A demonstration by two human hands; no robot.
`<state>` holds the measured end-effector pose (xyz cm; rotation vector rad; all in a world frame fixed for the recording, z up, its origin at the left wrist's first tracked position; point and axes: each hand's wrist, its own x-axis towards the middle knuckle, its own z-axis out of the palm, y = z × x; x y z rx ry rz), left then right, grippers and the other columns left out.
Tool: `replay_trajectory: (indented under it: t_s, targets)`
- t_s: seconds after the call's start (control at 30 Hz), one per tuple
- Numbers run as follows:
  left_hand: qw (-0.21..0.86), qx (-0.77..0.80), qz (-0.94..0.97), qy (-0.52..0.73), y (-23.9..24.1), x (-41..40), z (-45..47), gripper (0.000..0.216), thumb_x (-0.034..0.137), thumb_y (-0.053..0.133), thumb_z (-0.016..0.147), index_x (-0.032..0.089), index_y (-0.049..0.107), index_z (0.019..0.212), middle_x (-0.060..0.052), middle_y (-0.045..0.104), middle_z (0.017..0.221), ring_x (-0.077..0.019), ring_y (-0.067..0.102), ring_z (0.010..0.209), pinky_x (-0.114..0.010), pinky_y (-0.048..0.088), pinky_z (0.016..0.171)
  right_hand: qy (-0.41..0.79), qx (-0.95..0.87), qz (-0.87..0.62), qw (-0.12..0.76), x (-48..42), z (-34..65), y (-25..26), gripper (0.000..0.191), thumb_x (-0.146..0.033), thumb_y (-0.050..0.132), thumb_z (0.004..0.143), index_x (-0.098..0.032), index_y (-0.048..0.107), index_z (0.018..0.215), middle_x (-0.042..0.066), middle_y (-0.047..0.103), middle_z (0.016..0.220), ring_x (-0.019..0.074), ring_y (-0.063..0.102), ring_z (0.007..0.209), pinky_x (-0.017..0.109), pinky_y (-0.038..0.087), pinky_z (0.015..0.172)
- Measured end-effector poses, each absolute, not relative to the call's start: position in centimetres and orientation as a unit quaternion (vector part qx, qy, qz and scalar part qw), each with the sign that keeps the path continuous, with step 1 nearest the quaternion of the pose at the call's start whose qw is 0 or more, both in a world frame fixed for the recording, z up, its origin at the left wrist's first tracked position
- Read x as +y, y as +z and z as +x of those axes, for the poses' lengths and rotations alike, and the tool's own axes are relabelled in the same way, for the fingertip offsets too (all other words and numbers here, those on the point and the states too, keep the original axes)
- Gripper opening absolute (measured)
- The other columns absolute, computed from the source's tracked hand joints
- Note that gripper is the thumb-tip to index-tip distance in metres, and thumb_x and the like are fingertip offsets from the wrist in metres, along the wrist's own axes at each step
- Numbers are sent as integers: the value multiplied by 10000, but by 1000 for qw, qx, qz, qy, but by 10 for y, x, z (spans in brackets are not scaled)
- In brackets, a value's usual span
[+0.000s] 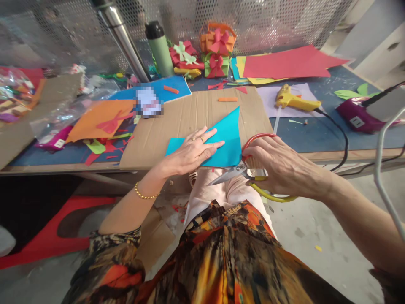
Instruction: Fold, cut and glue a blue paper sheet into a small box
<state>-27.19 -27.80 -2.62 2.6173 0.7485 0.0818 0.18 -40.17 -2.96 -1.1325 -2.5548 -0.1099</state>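
A folded sheet of turquoise paper point(228, 147) lies on a cardboard sheet point(152, 139) at the table's front edge. My left hand point(194, 150) rests flat on this paper with its fingers stretched out. In my right hand point(272, 162) is a pair of scissors point(240, 168), one handle red and the other yellow. My fingers are around the handles, and the blades point left, just below the paper's lower right edge. I cannot tell whether the blades touch the paper.
A yellow glue gun point(295, 100) lies on lilac paper at right, its cord trailing over the edge. Behind stand a green bottle point(160, 50), a steel flask point(123, 42) and paper baskets point(217, 46). Orange paper point(101, 118), scraps and a phone point(148, 101) are at left.
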Motion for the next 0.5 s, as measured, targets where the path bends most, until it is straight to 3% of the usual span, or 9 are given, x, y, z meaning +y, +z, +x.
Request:
replay_trajectory:
  t_s: [0.23, 0.5]
  targets:
    - [218, 265, 939, 37, -30, -276, -272, 852, 770, 58, 1048, 317, 533, 1591, -27, 225, 1809, -292, 119, 1690, -536, 112, 1368, -42, -904, -381, 191, -409, 3, -34, 254, -277, 610, 959, -221, 494, 1177, 131, 648, 1104, 330, 634, 1046, 482, 501, 858]
    - [252, 270, 929, 20, -21, -276, -271, 860, 784, 65, 1042, 315, 529, 1593, -17, 211, 1811, -279, 82, 1695, -520, 74, 1372, -39, -903, -375, 208, -392, -10, -36, 215, -292, 597, 967, -230, 515, 1157, 135, 650, 1105, 359, 617, 1137, 521, 507, 938]
